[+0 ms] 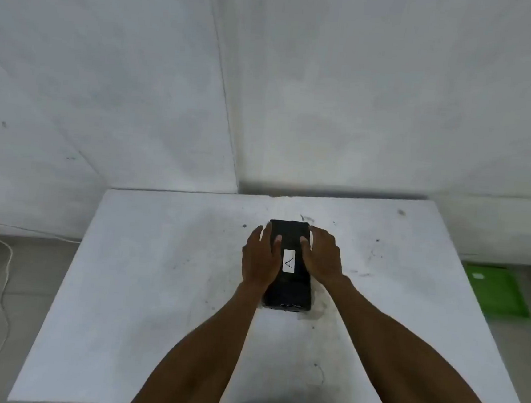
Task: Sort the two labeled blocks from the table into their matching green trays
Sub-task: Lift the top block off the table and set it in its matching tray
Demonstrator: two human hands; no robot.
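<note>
**Both hands on the black block**

A white cord [7, 262] lies on the floor at the far left. Next is the white table [142, 271]. The left hand [260, 258] presses the block's left side, thumb on top. The black block [287, 286] w/ a white label [289, 261] marked "A" sits in the middle of the table, long way pointing away from the person. The right hand [322, 257] presses its right side, thumb on top. So both hands hold the block btwn them. A green tray [497, 292] sits on the floor at the right, well apart from the block.
</note>
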